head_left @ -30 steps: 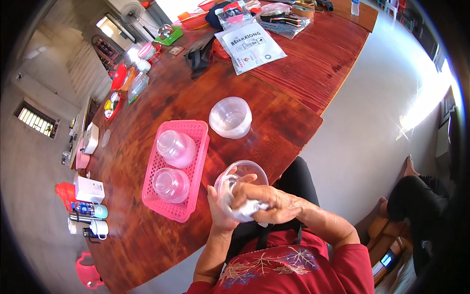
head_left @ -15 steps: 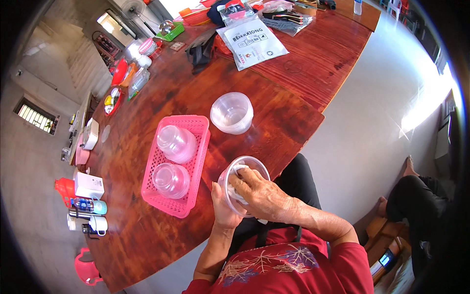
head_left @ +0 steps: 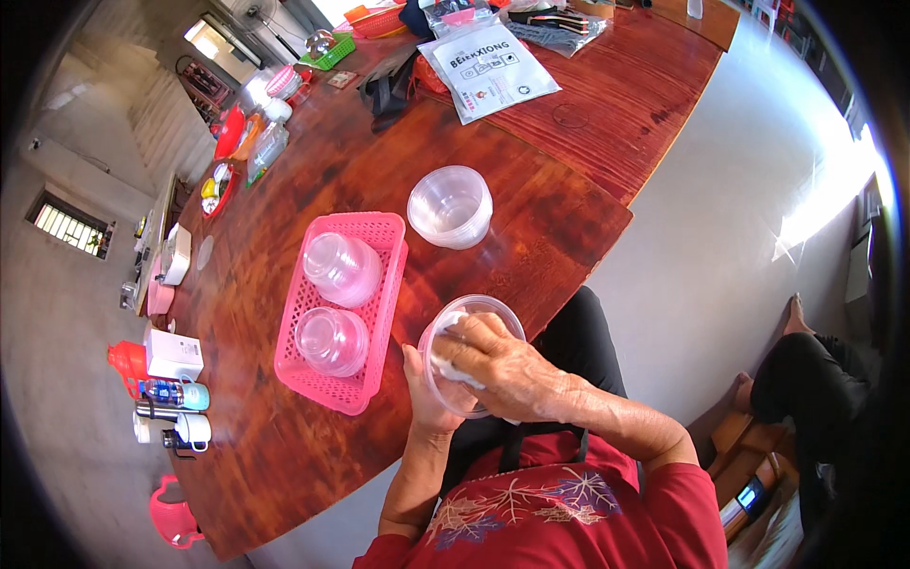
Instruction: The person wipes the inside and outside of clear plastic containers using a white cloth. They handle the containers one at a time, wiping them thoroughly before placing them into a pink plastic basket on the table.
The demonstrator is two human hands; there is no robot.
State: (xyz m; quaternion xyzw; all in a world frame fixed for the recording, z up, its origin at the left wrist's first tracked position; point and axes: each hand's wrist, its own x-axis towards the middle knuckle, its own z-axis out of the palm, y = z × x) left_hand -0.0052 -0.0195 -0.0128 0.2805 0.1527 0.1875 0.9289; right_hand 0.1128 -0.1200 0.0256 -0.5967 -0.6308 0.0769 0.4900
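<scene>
A clear round plastic bowl point(head_left: 485, 305) is held at the table's near edge, its opening turned up toward me. My left hand point(head_left: 431, 403) grips it from the left and below, thumb along the outside wall. Inside the bowl, my right hand point(head_left: 507, 365) presses a white cloth point(head_left: 445, 353) against the inner wall; its fingertips are partly hidden. Beyond it, a stack of clear bowls point(head_left: 450, 207) stands upright on the table. Left of that, a pink perforated basket point(head_left: 313, 384) holds two upside-down stacks of clear bowls point(head_left: 332, 341).
Bottles and mugs point(head_left: 180, 408) stand at the left table edge beside a white box point(head_left: 174, 355). At the far end lie a printed plastic bag point(head_left: 493, 71), a green basket point(head_left: 332, 52) and other packages. A person's legs point(head_left: 806, 379) show at the right.
My right hand has shifted slightly with the cloth inside the bowl, its fingers now more bunched over it. The stacks and basket stay in place on the table.
</scene>
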